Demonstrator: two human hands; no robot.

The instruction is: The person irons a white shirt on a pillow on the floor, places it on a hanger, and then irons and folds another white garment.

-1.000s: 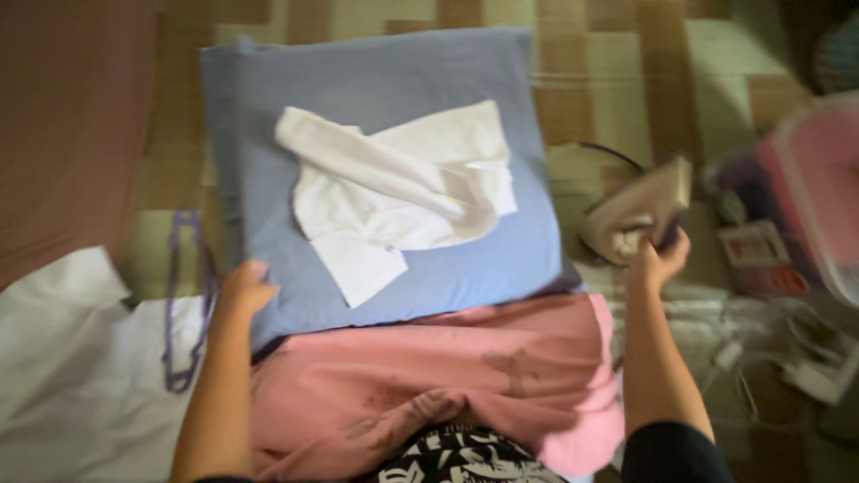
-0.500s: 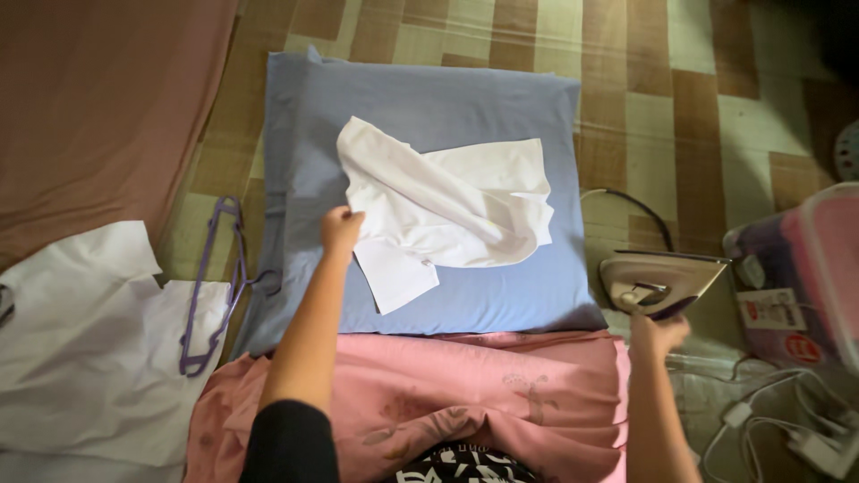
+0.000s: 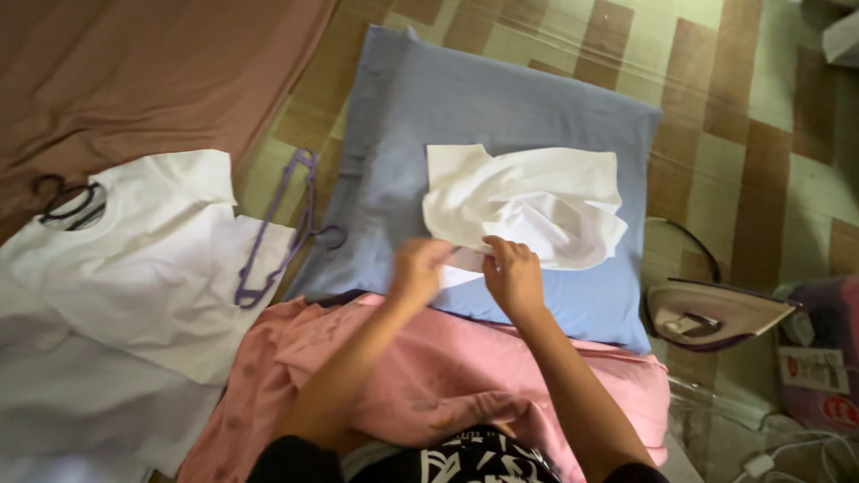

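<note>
Looking down from the head view: only container-like thing is a purple-and-pink plastic bin [image 3: 828,358] at the right edge, mostly cropped; contents can't be told.

The white cloth [image 3: 528,204] lies crumpled on the blue pillow [image 3: 429,107], right of the pillow's centre. Upper edge is fairly straight, the middle is bunched w/ deep folds, and a flatter flap sticks out at the near edge twd the person. It's plain white, thin, no print visible.

Both hands are at that near edge. Left hand [image 3: 419,268] is blurred; fingers look curled down on the flap, but whether it actually grips can't be told. Right hand [image 3: 514,275] is curled, fingers closed over the cloth's near edge, pinching it.

The pillow sits on a brown-and-cream checked floor [image 3: 716,134], its near side touching a pink blanket [image 3: 429,376] over the person's lap. An iron [image 3: 711,315] stands on the floor just right of the pillow, apart from both hands, its dark cord looping behind it. A purple hanger [image 3: 277,234] lies at the pillow's left side, partly on a white shirt [image 3: 152,268] spread flat. A black hanger [image 3: 67,199] sits at that shirt's collar. Brown fabric [image 3: 134,72] fills the top left.
</note>
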